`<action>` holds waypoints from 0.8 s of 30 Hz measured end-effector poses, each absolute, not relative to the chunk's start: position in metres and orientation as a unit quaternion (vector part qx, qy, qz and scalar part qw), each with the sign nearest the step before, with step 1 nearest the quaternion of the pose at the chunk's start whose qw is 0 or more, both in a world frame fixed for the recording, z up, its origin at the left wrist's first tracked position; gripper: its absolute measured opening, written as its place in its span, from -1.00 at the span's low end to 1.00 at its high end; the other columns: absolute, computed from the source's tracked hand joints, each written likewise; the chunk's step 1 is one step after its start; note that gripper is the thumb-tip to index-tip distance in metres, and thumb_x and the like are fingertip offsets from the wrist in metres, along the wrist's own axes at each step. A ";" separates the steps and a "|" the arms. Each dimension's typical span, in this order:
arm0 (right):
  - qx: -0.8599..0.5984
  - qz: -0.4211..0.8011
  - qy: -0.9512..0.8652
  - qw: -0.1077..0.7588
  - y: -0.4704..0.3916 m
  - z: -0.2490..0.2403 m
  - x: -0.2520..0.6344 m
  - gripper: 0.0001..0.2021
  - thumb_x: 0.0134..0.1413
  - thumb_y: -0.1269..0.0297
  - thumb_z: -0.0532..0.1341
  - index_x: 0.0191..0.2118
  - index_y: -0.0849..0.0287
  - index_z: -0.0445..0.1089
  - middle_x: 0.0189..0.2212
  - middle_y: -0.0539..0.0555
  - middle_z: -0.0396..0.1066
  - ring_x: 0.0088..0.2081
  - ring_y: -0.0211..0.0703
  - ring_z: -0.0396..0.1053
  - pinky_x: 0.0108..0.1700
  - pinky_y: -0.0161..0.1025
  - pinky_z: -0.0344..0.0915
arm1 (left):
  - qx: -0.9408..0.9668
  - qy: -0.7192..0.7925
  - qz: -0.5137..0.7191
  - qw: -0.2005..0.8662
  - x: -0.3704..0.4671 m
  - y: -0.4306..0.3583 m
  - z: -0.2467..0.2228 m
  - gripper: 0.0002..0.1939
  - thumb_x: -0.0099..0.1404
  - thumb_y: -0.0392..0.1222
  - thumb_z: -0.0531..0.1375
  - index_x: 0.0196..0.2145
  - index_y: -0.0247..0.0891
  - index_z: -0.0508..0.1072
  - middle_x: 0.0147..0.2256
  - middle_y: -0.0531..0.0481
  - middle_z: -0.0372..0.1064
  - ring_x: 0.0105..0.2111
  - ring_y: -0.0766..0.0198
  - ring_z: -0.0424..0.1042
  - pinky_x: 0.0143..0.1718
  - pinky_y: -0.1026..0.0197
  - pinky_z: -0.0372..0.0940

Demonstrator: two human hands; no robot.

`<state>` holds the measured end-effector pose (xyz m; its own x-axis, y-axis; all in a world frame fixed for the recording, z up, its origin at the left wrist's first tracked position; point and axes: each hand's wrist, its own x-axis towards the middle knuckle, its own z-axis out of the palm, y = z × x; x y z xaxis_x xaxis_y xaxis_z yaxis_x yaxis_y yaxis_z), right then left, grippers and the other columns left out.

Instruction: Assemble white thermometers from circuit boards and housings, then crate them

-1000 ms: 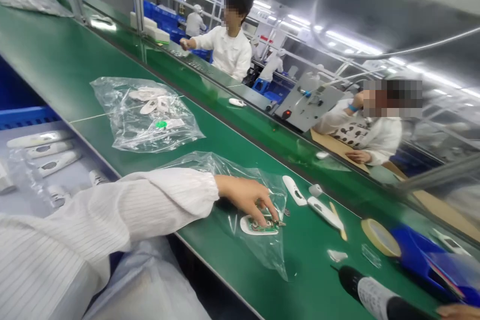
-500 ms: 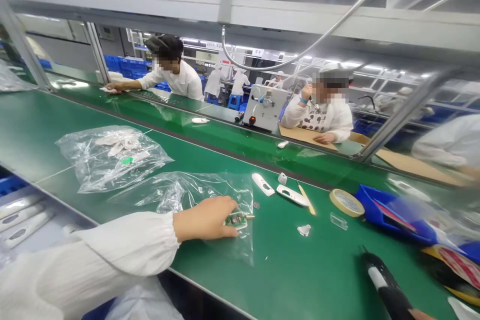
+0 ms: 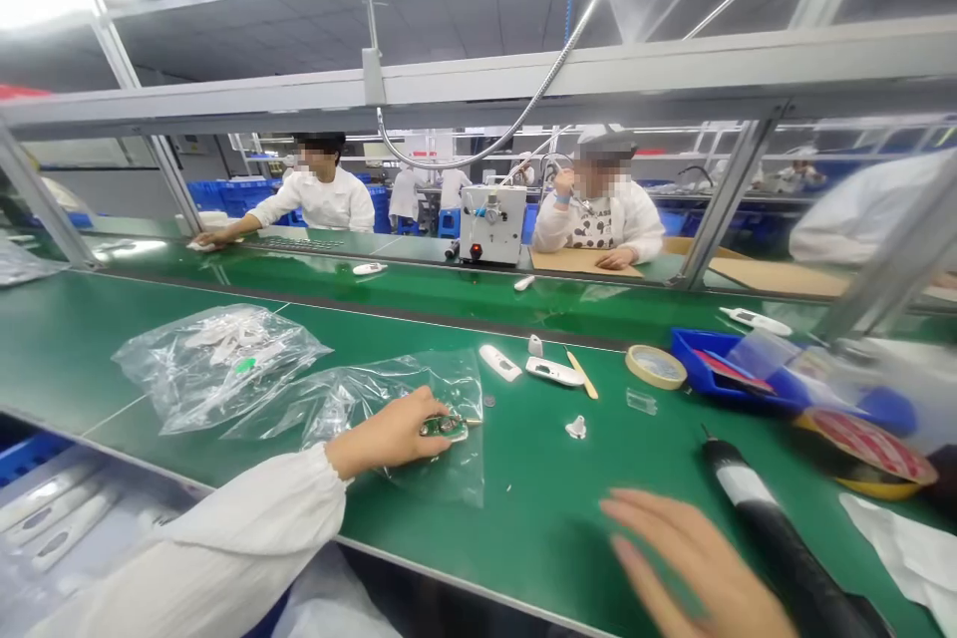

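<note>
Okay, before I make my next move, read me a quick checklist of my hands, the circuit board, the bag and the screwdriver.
1. Left hand on the circuit board: ok, its fingers hold one end.
2. Right hand free: ok, open and holding nothing.
3. Screwdriver released: ok, it lies beside the right hand, outside its fingers.
4. Board away from the clear bag: not ok, the film spreads around it.
5. Board properly seated: cannot tell, the left hand covers part of it.
6. Tape roll apart from the screwdriver: ok, there is bench between them.
</note>
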<state>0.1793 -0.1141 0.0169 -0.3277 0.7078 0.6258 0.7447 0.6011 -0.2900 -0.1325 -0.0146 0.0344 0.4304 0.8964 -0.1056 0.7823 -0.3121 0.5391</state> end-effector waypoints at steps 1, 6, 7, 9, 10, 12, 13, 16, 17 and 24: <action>-0.437 0.022 -0.828 0.351 -0.111 0.022 0.155 -0.79 0.08 0.27 0.10 -0.16 -0.02 0.37 -0.22 0.06 0.41 -0.22 -0.06 0.38 -0.24 -0.18 0.38 | 0.794 0.526 0.119 0.281 -0.134 -0.012 0.033 -0.59 0.08 0.08 0.13 -0.17 -0.18 0.39 -0.30 -0.01 0.21 -0.39 0.24 0.26 -0.30 0.20 0.16; -0.393 0.215 -0.850 0.278 -0.081 0.029 0.088 -0.72 0.01 0.45 0.08 -0.15 0.09 0.37 -0.20 0.10 0.38 -0.14 -0.02 0.28 -0.11 -0.07 0.29 | 0.709 0.542 0.206 0.401 -0.142 -0.006 0.031 -0.53 0.06 0.06 0.16 -0.13 -0.28 0.35 -0.39 0.02 0.28 -0.38 0.24 0.30 -0.28 0.18 0.20; -0.391 0.226 -0.848 0.279 -0.074 0.030 0.085 -0.73 0.00 0.45 0.09 -0.15 0.11 0.38 -0.21 0.11 0.38 -0.14 0.00 0.28 -0.11 -0.04 0.27 | 0.687 0.537 0.225 0.435 -0.142 -0.007 0.032 -0.53 0.08 0.05 0.15 -0.12 -0.30 0.34 -0.42 0.02 0.30 -0.39 0.24 0.32 -0.28 0.19 0.21; -0.397 0.240 -0.837 0.290 -0.057 0.032 0.083 -0.74 0.02 0.40 0.10 -0.14 0.14 0.37 -0.21 0.13 0.39 -0.14 0.03 0.27 -0.10 -0.01 0.25 | 0.643 0.514 0.261 0.505 -0.142 -0.011 0.038 -0.56 0.10 0.03 0.15 -0.13 -0.32 0.34 -0.43 0.02 0.35 -0.39 0.26 0.35 -0.26 0.19 0.24; -0.403 0.250 -0.828 0.299 -0.048 0.034 0.082 -0.74 0.03 0.37 0.10 -0.12 0.16 0.36 -0.20 0.14 0.38 -0.13 0.04 0.27 -0.09 0.00 0.23 | 0.621 0.498 0.278 0.537 -0.141 -0.013 0.042 -0.59 0.11 0.01 0.15 -0.16 -0.32 0.36 -0.41 0.01 0.36 -0.39 0.28 0.36 -0.24 0.20 0.24; -0.420 0.274 -0.804 0.320 -0.030 0.040 0.082 -0.69 0.07 0.28 0.09 -0.04 0.20 0.30 -0.19 0.17 0.37 -0.12 0.04 0.27 -0.08 0.02 0.20 | 0.578 0.463 0.311 0.596 -0.135 -0.017 0.050 -0.66 0.12 0.01 0.15 -0.26 -0.33 0.39 -0.36 -0.02 0.39 -0.39 0.30 0.37 -0.24 0.22 0.25; -0.429 0.289 -0.790 0.329 -0.022 0.043 0.081 -0.64 0.08 0.23 0.08 -0.01 0.21 0.27 -0.18 0.19 0.37 -0.13 0.05 0.28 -0.08 0.02 0.21 | 0.555 0.446 0.326 0.623 -0.131 -0.018 0.053 -0.67 0.14 0.01 0.14 -0.28 -0.33 0.40 -0.35 -0.04 0.39 -0.39 0.31 0.37 -0.25 0.23 0.25; -0.436 0.347 -0.753 0.350 -0.001 0.051 0.081 -0.56 0.08 0.12 0.07 0.05 0.20 0.21 -0.18 0.17 0.38 -0.18 0.00 0.32 -0.14 -0.04 0.26 | 0.480 0.401 0.351 0.697 -0.118 -0.015 0.057 -0.64 0.20 0.03 0.06 -0.23 -0.34 0.37 -0.35 -0.08 0.39 -0.43 0.33 0.37 -0.32 0.25 0.27; -0.431 0.370 -0.743 0.354 0.004 0.054 0.082 -0.57 0.09 0.11 0.06 0.05 0.19 0.22 -0.19 0.15 0.38 -0.20 -0.03 0.34 -0.16 -0.08 0.28 | 0.456 0.387 0.352 0.720 -0.113 -0.013 0.056 -0.63 0.21 0.02 0.05 -0.21 -0.35 0.37 -0.36 -0.09 0.39 -0.45 0.34 0.37 -0.35 0.26 0.26; -0.413 0.477 -0.663 0.403 0.032 0.057 0.099 -0.62 0.09 0.06 0.03 -0.07 0.17 0.33 -0.35 0.08 0.43 -0.33 -0.14 0.37 -0.26 -0.18 0.33 | 0.345 0.313 0.329 0.821 -0.089 0.018 0.047 -0.63 0.25 -0.07 -0.02 -0.26 -0.47 0.38 -0.44 -0.14 0.40 -0.57 0.35 0.37 -0.48 0.30 0.24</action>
